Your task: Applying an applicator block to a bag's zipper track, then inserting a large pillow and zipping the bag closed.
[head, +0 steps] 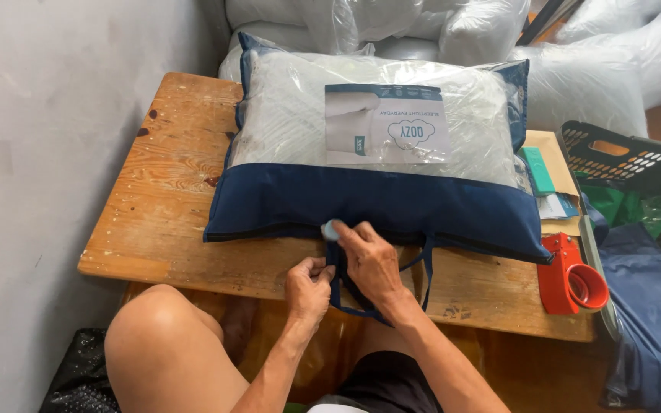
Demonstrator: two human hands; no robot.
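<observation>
A packed pillow bag (380, 157) lies flat on the wooden table (162, 206). Its upper part is clear plastic, through which a white pillow and a printed paper insert (386, 125) are seen, and its lower part is a dark blue fabric band. From this band a dark blue carrying strap (346, 294) hangs over the near edge of the table.

The right hand (371, 261) rests at the bottom edge of the blue band and its fingertips pinch a small light blue round piece (331, 229) (what kind of piece it is, I cannot tell). The left hand (308, 287) is just beside it, a little lower, and its fingers are closed on the strap near the table edge. The two hands almost touch each other.

The person sits close to the table, with a bare knee (164, 336) under its near left part.

On the right end of the table stands a red tape dispenser (570, 277), and behind it lie a brown envelope (554, 172) and a flat green item (537, 170). Further right there is a dark plastic basket (627, 168) and some blue fabric (656, 306). Behind the table more white pillows in clear plastic (453, 27) are piled. A grey wall (55, 99) is on the left.
</observation>
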